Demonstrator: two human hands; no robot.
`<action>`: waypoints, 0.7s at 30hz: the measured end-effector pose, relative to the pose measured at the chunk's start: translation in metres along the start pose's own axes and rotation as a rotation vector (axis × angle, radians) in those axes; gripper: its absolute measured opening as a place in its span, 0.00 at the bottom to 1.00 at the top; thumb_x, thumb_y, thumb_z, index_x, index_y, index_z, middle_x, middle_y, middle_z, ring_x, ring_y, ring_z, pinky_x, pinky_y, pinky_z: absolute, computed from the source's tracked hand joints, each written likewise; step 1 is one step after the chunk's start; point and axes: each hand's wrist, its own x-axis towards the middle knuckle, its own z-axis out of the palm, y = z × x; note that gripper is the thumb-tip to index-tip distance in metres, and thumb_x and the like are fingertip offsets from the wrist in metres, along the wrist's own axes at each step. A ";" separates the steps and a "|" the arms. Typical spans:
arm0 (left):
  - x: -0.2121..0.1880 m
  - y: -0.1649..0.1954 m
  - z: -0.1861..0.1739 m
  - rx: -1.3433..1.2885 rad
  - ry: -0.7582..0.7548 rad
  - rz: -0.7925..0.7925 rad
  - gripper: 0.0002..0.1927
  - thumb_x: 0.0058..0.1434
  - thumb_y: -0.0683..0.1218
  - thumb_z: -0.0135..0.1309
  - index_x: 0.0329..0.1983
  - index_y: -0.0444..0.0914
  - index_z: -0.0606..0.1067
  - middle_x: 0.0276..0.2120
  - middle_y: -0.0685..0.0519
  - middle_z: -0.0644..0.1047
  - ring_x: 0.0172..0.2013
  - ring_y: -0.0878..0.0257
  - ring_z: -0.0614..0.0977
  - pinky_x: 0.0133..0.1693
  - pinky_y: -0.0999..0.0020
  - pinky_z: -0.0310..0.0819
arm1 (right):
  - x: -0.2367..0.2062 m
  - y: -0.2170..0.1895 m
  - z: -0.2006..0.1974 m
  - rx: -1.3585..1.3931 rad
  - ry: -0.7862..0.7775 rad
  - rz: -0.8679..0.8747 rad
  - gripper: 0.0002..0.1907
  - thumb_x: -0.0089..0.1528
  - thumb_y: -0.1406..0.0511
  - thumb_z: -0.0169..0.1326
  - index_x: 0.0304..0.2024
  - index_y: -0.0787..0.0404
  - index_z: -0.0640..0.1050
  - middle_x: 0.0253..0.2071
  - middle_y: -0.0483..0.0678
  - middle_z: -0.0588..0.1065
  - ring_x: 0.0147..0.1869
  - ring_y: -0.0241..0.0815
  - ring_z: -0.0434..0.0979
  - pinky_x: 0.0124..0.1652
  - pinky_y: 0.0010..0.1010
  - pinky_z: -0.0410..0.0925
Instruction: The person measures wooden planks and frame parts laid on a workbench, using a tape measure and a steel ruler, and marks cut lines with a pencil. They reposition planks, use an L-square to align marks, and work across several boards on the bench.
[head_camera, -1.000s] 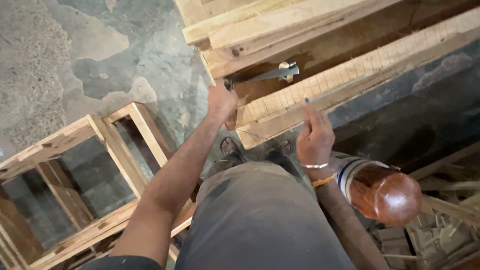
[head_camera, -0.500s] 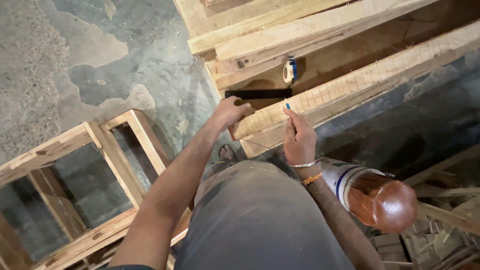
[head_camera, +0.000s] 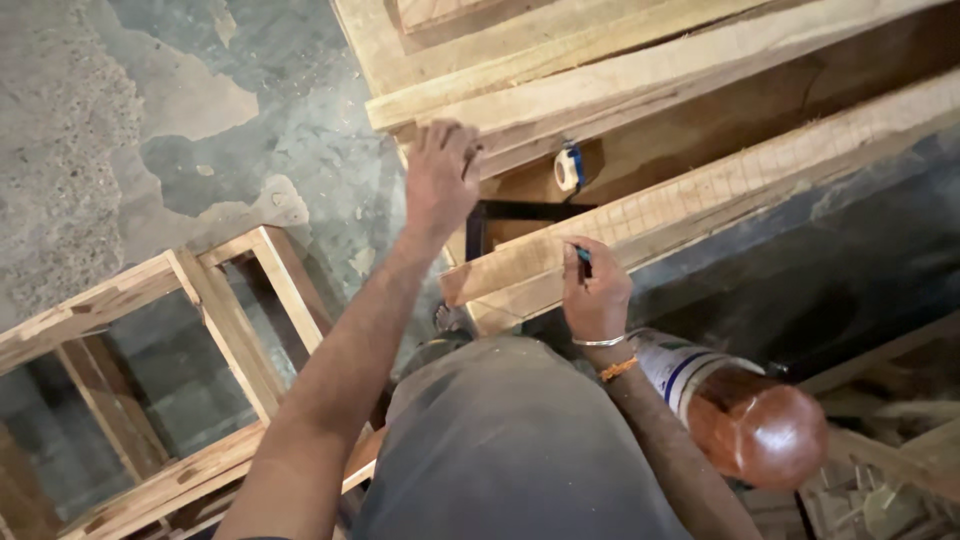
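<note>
Two hands show, a left hand (head_camera: 437, 180) and a right hand (head_camera: 594, 290); one blue pen (head_camera: 582, 256) in the right hand; one tape measure (head_camera: 568, 168) among the timber; one black square (head_camera: 500, 215) beside the marked plank (head_camera: 700, 200); one open wooden frame (head_camera: 200, 340) on the floor; one brown cylinder (head_camera: 745, 415) with a rounded end; two bracelets, one silver bangle (head_camera: 598, 342) and one orange thread (head_camera: 618, 369)

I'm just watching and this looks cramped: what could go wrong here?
The left hand reaches away from the plank while the right hand holds a pen on it, so the plank might shift and spoil a mark. The tape measure sits near an edge and could drop.
</note>
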 end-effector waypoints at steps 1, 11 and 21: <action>0.012 0.000 0.000 0.068 0.032 0.029 0.23 0.58 0.45 0.63 0.58 0.39 0.76 0.54 0.42 0.77 0.58 0.44 0.75 0.59 0.50 0.65 | 0.008 0.006 -0.001 -0.041 0.026 -0.083 0.06 0.67 0.66 0.57 0.44 0.64 0.78 0.34 0.56 0.77 0.33 0.52 0.78 0.35 0.38 0.70; 0.070 0.018 -0.007 0.288 -0.130 0.108 0.14 0.63 0.49 0.60 0.51 0.41 0.77 0.44 0.48 0.80 0.50 0.50 0.80 0.64 0.48 0.65 | 0.090 0.083 -0.027 0.575 -0.238 0.350 0.14 0.71 0.61 0.48 0.51 0.63 0.76 0.31 0.47 0.79 0.32 0.34 0.79 0.33 0.26 0.73; 0.028 0.071 0.039 -0.040 -0.312 -0.158 0.16 0.63 0.50 0.60 0.50 0.37 0.79 0.47 0.42 0.79 0.49 0.41 0.78 0.50 0.49 0.72 | 0.223 0.146 -0.044 0.806 0.128 0.310 0.10 0.72 0.64 0.46 0.51 0.64 0.71 0.41 0.50 0.80 0.41 0.37 0.82 0.40 0.28 0.77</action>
